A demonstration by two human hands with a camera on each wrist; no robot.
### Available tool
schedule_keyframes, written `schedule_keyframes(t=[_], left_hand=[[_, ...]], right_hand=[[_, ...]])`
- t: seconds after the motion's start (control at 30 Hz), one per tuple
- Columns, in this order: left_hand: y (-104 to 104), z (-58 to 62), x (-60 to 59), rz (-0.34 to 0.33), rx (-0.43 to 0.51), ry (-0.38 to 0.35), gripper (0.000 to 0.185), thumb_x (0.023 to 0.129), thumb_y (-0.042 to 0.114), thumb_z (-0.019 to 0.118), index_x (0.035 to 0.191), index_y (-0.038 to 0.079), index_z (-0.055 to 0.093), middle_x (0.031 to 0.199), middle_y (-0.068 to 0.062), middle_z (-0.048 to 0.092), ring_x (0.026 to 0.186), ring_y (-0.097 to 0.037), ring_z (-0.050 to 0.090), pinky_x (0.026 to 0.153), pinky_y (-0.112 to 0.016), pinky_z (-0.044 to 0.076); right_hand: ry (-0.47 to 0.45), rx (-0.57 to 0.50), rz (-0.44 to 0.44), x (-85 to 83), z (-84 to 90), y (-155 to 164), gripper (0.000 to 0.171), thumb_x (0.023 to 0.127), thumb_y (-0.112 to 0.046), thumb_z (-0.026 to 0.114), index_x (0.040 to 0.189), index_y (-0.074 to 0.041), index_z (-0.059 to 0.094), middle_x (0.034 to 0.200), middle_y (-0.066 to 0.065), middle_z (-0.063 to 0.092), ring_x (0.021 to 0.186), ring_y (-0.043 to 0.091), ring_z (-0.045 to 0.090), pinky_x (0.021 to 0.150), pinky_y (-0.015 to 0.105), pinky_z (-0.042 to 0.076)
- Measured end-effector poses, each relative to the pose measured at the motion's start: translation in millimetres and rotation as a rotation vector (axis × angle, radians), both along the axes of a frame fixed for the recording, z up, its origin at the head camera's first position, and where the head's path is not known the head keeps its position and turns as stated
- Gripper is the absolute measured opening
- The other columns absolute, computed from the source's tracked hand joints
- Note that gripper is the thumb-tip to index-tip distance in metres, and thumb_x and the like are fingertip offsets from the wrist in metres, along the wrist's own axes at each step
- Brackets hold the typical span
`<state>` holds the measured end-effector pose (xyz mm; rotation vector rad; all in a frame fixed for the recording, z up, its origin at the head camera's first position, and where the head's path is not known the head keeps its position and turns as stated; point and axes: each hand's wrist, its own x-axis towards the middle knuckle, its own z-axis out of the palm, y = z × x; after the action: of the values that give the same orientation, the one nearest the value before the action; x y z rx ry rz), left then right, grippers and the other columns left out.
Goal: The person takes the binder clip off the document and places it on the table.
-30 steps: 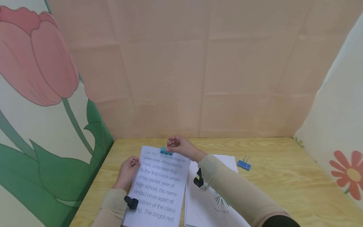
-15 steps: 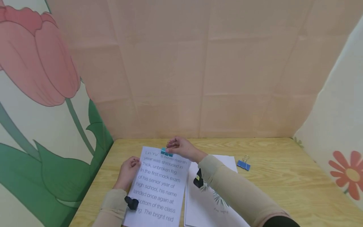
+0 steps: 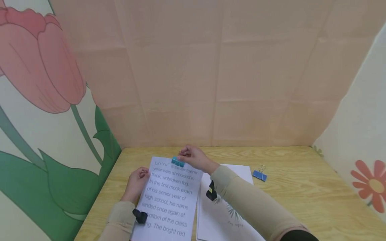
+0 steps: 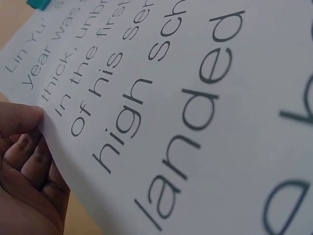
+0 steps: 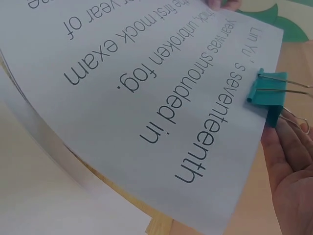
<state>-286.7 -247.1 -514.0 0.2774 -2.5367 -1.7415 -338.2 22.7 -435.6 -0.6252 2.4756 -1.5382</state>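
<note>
printed sheets (image 3: 169,197): smooth white paper with large grey type, lying lower centre of the head view on a pale wood-grain table (image 3: 295,187).
teal binder clip (image 3: 177,162): small folded metal clip with wire handles, clamped on the sheets' top edge.
right hand (image 3: 196,158): fingers curled, pinching the clip's wire handles.
left hand (image 3: 135,184): thumb on top, fingers curled beneath, gripping the sheets' left edge.
blue binder clip (image 3: 259,174): lying apart, right of a second white stack (image 3: 223,214).
</note>
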Motion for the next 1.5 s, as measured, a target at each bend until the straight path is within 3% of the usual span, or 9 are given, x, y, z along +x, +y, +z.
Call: schedule_keyframes(t=[0.17,0.4,0.67,0.97,1.5], left_hand=[[2.5,-5.2,0.1,-0.007,0.006,-0.017,0.016,0.107,0.011,0.053,0.115,0.004,0.065,0.102,-0.011,0.071,0.086,-0.023,0.066,0.077,-0.035,0.054],[8.7,-5.4,-1.5,-0.005,-0.004,-0.025,0.017,0.107,0.012,0.052,0.116,0.005,0.065,0.1,-0.01,0.071,0.085,-0.023,0.066,0.077,-0.036,0.054],[10.1,-5.5,-2.9,-0.008,-0.018,-0.016,0.017,0.107,0.012,0.052,0.116,0.003,0.064,0.102,-0.011,0.071,0.086,-0.022,0.066,0.077,-0.035,0.054],[9.4,-3.0,-4.9,0.01,-0.013,-0.032,0.017,0.108,0.012,0.051,0.117,0.004,0.064,0.106,-0.012,0.071,0.09,-0.023,0.066,0.079,-0.035,0.054],[15.5,-1.4,-4.6,0.028,-0.016,-0.037,0.018,0.108,0.013,0.05,0.117,0.004,0.063,0.105,-0.012,0.07,0.089,-0.023,0.066,0.078,-0.034,0.053]], right_hand=[[0.0,0.015,-0.072,-0.7,-2.9,2.6,0.024,0.101,-0.025,0.069,0.116,-0.007,0.063,0.11,0.005,0.069,0.106,0.023,0.066,0.094,0.039,0.055],[-0.058,-0.114,-0.163,-2.9,-2.0,2.6,0.039,0.097,-0.027,0.076,0.123,-0.004,0.059,0.115,0.007,0.07,0.11,0.023,0.067,0.095,0.037,0.055],[-0.07,-0.163,-0.14,-1.6,-0.4,7.9,0.051,0.095,-0.022,0.078,0.132,0.004,0.055,0.117,0.009,0.069,0.111,0.024,0.067,0.096,0.036,0.054],[-0.087,-0.089,-0.167,-3.8,-6.1,23.0,0.053,0.093,-0.031,0.079,0.131,-0.002,0.058,0.114,0.006,0.068,0.108,0.023,0.065,0.096,0.041,0.054],[-0.108,-0.109,-0.183,-2.6,-21.3,58.1,0.055,0.095,-0.028,0.077,0.137,-0.001,0.055,0.122,0.009,0.067,0.118,0.028,0.063,0.104,0.048,0.049]])
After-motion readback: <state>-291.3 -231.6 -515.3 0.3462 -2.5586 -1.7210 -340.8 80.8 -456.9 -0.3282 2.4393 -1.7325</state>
